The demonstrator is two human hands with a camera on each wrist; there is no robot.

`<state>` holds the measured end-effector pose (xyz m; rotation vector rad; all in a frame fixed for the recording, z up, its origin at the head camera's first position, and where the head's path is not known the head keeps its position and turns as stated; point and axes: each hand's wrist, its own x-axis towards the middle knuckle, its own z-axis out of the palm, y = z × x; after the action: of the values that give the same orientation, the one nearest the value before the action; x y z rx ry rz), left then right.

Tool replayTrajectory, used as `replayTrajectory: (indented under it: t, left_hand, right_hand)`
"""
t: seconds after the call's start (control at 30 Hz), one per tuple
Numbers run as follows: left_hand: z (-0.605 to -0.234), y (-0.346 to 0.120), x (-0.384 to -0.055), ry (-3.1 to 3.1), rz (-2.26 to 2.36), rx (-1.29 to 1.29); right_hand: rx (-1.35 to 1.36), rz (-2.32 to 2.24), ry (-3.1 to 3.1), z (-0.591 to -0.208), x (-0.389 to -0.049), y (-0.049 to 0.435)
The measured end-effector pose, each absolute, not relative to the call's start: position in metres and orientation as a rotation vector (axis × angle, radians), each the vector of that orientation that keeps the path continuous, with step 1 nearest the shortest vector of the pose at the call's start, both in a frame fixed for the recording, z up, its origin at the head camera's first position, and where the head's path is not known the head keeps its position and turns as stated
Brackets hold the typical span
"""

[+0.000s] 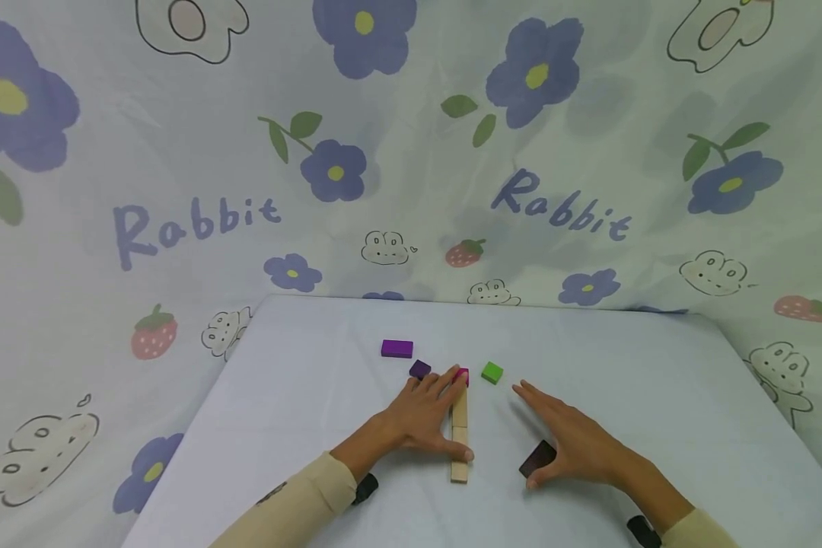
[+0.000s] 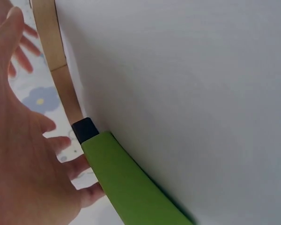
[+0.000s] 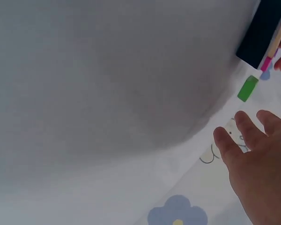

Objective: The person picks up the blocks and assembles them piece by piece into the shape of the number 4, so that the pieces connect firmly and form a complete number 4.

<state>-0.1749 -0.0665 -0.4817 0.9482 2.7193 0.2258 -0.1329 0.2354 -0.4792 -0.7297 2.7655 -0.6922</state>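
In the head view my left hand [image 1: 425, 418] lies palm down beside a straight row of pale wooden blocks [image 1: 459, 438]. Its fingertips are at the pink block [image 1: 462, 375] on the row's far end, and the thumb reaches over the near part. The left wrist view shows fingers of the left hand [image 2: 33, 159] spread behind a green block [image 2: 131, 183] and a dark block [image 2: 85, 130]. My right hand [image 1: 582, 441] is spread, holding nothing, next to a dark brown block [image 1: 537, 459] that it partly covers.
A small green block [image 1: 492, 373] sits right of the row's far end. Farther left lie a dark purple block [image 1: 420, 369] and a longer purple block [image 1: 397, 348]. The white table [image 1: 301, 365] meets a patterned cloth [image 1: 411, 213] behind.
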Motion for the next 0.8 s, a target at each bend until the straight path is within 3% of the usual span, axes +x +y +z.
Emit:
replayTrajectory:
  t: [0.8]
  left_hand:
    - [-0.481, -0.064, -0.178, 2.740, 0.147, 0.973]
  right_hand:
    - [-0.796, -0.621, 2.738, -0.493, -0.122, 0.243]
